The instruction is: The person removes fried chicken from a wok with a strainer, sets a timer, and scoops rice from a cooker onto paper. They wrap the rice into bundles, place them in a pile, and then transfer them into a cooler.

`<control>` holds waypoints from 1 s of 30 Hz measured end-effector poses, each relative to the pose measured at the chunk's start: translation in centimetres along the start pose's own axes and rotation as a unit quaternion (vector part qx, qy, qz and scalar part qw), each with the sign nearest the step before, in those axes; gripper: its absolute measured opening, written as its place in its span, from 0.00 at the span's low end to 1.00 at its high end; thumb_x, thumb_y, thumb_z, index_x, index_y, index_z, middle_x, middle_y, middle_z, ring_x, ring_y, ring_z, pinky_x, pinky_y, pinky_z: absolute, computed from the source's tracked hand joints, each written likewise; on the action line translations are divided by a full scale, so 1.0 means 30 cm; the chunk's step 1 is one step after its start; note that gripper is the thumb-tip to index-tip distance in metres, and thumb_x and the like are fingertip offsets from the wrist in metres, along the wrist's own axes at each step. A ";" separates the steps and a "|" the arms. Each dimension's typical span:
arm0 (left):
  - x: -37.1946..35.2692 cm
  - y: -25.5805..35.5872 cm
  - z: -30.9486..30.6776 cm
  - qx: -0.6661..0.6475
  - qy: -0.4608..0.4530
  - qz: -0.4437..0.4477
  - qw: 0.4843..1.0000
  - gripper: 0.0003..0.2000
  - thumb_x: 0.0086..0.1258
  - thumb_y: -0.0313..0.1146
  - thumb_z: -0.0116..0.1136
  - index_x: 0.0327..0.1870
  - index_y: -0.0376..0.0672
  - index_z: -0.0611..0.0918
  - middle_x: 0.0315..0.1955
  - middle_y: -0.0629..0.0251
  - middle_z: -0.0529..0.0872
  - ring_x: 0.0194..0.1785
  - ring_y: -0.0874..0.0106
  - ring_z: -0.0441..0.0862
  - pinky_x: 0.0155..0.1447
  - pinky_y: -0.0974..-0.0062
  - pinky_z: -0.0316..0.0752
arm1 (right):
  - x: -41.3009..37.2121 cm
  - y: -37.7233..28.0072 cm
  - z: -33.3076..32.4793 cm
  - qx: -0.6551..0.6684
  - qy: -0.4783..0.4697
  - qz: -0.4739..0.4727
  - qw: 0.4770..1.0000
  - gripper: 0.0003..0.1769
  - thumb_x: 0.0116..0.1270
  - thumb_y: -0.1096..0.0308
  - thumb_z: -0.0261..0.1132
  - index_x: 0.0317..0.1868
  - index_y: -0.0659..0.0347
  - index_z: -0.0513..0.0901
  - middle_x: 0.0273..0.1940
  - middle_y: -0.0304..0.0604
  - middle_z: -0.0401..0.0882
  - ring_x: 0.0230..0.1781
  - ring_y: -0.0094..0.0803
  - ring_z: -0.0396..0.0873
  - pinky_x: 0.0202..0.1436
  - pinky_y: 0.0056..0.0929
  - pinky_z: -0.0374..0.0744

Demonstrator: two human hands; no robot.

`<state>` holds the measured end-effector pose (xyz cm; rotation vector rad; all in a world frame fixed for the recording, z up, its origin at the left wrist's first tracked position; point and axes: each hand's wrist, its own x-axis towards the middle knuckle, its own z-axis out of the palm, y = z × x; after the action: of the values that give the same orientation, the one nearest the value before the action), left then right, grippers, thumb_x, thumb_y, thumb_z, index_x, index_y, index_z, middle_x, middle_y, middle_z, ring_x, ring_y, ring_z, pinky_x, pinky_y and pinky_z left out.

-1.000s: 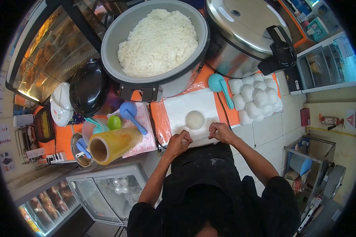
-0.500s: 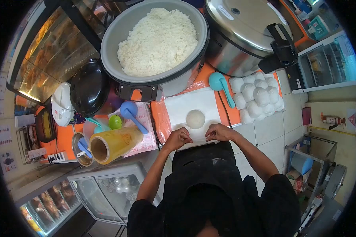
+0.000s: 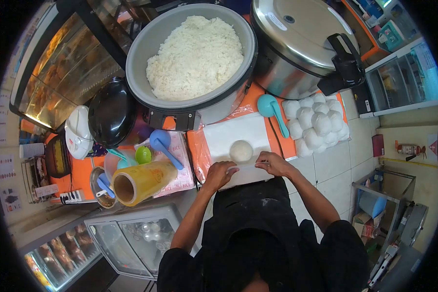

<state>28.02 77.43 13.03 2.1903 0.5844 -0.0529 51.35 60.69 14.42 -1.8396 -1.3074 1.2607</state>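
Note:
A rounded mound of cooked rice (image 3: 241, 151) sits on white wrapping paper (image 3: 234, 129) spread over the orange counter. My left hand (image 3: 220, 173) pinches the left part of the paper's near edge. On the right part of that edge, my right hand (image 3: 273, 164) has its fingers closed in a pinch. Between both hands the near edge is raised, just short of the rice. A teal rice scoop (image 3: 272, 114) lies right of the paper, beside a pile of white wrapped rice packs (image 3: 321, 121).
A large open rice cooker (image 3: 136, 73) full of rice stands behind the paper. Right of it is a closed steel rice cooker (image 3: 297, 63). To the left lie a yellow roll of plastic film (image 3: 146, 182), a blue scoop (image 3: 161, 141) and a green cup (image 3: 143, 155).
Both hands still grip the paper's near edge, which is now lifted higher and stretched wider beside the rice mound. My left hand has turned, showing more of its back.

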 end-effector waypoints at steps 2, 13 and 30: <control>0.006 -0.002 0.003 -0.071 0.060 -0.028 0.995 0.14 0.75 0.44 0.65 0.47 0.41 0.89 0.42 0.52 0.91 0.42 0.55 0.88 0.49 0.62 0.80 | 0.011 0.011 -0.009 -0.015 0.036 -0.012 0.999 0.12 0.72 0.65 0.70 0.45 0.67 0.87 0.44 0.51 0.85 0.48 0.47 0.83 0.55 0.40 0.80; 0.097 -0.123 0.045 -0.147 0.145 -0.061 0.977 0.15 0.74 0.43 0.66 0.45 0.38 0.88 0.40 0.48 0.91 0.42 0.51 0.89 0.48 0.62 0.81 | 0.153 0.095 -0.046 0.054 0.051 0.127 0.989 0.23 0.76 0.54 0.67 0.52 0.69 0.87 0.44 0.57 0.87 0.44 0.44 0.85 0.55 0.38 0.81; 0.134 -0.167 0.053 -0.093 0.134 -0.117 0.980 0.10 0.69 0.40 0.68 0.41 0.43 0.88 0.36 0.54 0.90 0.40 0.55 0.88 0.46 0.59 0.80 | 0.217 0.056 -0.033 -0.112 0.090 0.184 0.972 0.24 0.69 0.51 0.71 0.47 0.68 0.88 0.48 0.56 0.89 0.50 0.52 0.87 0.56 0.47 0.82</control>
<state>29.72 80.46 7.42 1.9515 0.9596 0.1688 53.49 66.15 10.98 -2.3802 -1.0781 1.1219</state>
